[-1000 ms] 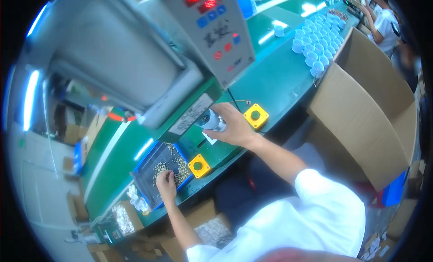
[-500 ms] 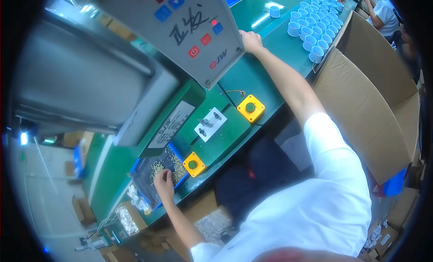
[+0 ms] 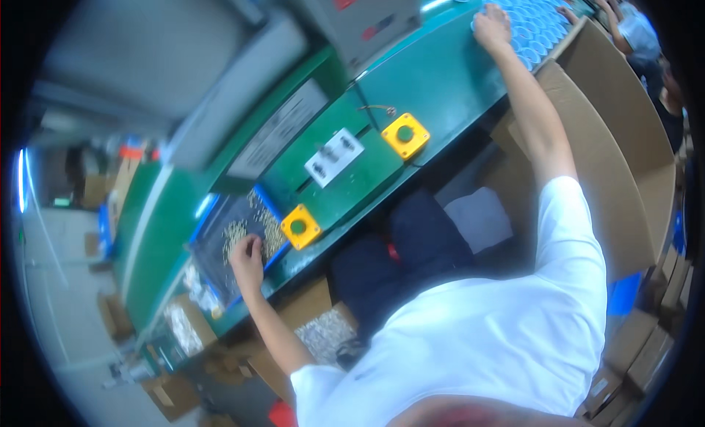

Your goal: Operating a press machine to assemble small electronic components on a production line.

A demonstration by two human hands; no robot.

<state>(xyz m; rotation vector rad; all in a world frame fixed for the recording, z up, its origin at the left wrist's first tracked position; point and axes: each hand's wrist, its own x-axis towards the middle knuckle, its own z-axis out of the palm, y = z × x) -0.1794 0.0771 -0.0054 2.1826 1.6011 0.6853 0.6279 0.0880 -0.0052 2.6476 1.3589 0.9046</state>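
My left hand [image 3: 247, 262] rests over the blue-rimmed tray [image 3: 213, 259], thumb and fingertips pinched together among small metal parts [image 3: 270, 236]; whatever lies between them is too small to name. Far to the right, my right hand [image 3: 493, 29] is at the near-left edge of the light blue cups [image 3: 530, 32], with bent fingers. I cannot make out what they hold, if anything. Between my hands, a white block with dark metal fittings [image 3: 334, 157] sits on the green machine base [image 3: 360, 179], below the grey machine head.
Two yellow button boxes, one near [image 3: 301, 226] and one farther right [image 3: 405, 135], flank the block. The grey control panel [image 3: 360, 23] overhangs the bench. A large open cardboard box [image 3: 598, 148] stands at right. Another person [image 3: 637, 34] is at the far right.
My right hand has moved from beside the control panel, rightward to the cups. My left hand stays at the tray, fingers still pinched. The whole view has shifted.
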